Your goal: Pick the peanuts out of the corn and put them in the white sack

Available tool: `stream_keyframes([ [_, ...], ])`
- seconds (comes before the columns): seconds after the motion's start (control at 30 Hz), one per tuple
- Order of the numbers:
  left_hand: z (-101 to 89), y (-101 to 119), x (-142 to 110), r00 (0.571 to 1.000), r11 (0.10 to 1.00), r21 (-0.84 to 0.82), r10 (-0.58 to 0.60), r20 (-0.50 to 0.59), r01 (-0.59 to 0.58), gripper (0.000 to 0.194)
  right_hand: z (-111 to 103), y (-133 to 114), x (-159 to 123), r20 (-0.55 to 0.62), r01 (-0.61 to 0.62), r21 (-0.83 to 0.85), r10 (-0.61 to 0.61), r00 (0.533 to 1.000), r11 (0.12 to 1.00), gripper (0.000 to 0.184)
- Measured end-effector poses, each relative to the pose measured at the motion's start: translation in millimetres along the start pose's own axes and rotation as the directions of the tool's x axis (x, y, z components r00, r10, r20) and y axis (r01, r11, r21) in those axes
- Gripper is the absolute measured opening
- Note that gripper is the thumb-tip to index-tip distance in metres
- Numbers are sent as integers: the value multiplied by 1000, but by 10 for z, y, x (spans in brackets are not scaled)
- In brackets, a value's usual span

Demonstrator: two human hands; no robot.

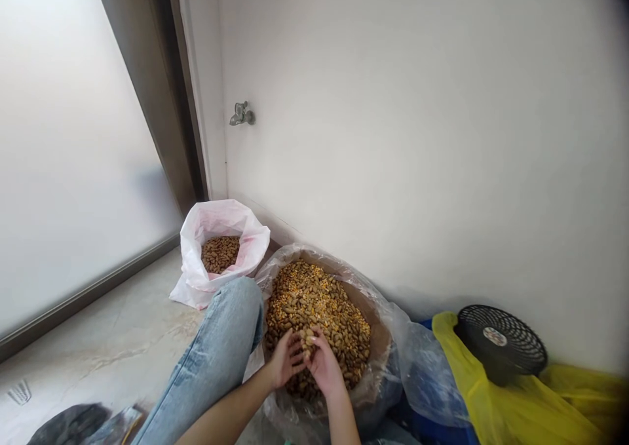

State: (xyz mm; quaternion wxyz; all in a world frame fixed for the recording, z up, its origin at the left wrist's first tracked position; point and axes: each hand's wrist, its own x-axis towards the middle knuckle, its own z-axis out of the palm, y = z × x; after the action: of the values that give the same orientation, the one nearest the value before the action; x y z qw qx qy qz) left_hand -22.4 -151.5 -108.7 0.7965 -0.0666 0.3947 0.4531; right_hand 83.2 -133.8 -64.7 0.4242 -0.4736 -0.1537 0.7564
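A clear plastic-lined sack (378, 314) is full of yellow corn kernels (302, 278) mixed with brown oval pieces (351, 327) that look like nuts or pods; their exact kind is unclear. Over the near part of this mix, both my hands are close together. My right hand (325, 366) has its fingers curled about a small cluster of the brown oval pieces (308, 341). Beside it, my left hand (285, 361) has curved fingers spread apart, right up against that cluster. Whether it bears any of the pieces is hard to see.
A white plastic bag (196, 261) with brown pieces (221, 253) stands on the floor beyond my knee (240, 301). At right are a black basket (501, 340), yellow plastic (472, 392) and blue material (432, 419). A tap (242, 113) juts from the wall.
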Motion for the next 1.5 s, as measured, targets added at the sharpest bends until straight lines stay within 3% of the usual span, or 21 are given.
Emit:
stream_keyframes([
  [0.13, 88, 26, -9, 994, 980, -192, 76, 82, -59, 30, 140, 113, -121, 51, -22, -129, 29, 998, 991, 36],
  [0.23, 135, 59, -47, 991, 956, -271, 127, 41, -111, 24, 192, 146, -180, 45, -17, -170, 25, 999, 985, 36],
  [0.53, 127, 111, -105, 986, 963, -220, 139, -87, -155, 24, 302, 106, -324, 33, 4, -218, 3, 999, 976, 39],
  [0.8, 143, 59, -155, 997, 932, -361, 23, -70, -47, 15, 316, 148, -276, 0, 45, -164, -45, 999, 985, 37],
  [0.9, 136, 56, -155, 995, 920, -384, 51, -90, -82, 14, 295, 134, -264, -11, 49, -166, -52, 999, 985, 39],
  [1.07, 96, 34, -81, 989, 928, -352, 79, -125, -118, 17, 192, 100, -219, -102, 102, -129, -116, 988, 986, 32],
  [1.17, 68, 8, -25, 986, 929, -347, 82, -143, -128, 17, 117, 112, -172, -207, 148, -200, -189, 960, 969, 26],
  [1.23, 63, 0, -8, 985, 932, -337, 88, -150, -135, 17, 87, 137, -142, -218, 139, -349, -225, 950, 927, 26],
  [1.3, 72, 4, -14, 984, 936, -322, 98, -149, -142, 19, 79, 177, -115, -140, 143, -551, -260, 955, 822, 27],
  [1.43, 105, 27, -53, 980, 952, -275, 91, -175, -137, 24, 119, 284, -91, 106, 282, -831, -362, 926, 479, 21],
  [1.5, 109, 31, -62, 979, 960, -241, 96, -182, -139, 26, 151, 332, -99, 137, 270, -902, -369, 919, 337, 17],
])
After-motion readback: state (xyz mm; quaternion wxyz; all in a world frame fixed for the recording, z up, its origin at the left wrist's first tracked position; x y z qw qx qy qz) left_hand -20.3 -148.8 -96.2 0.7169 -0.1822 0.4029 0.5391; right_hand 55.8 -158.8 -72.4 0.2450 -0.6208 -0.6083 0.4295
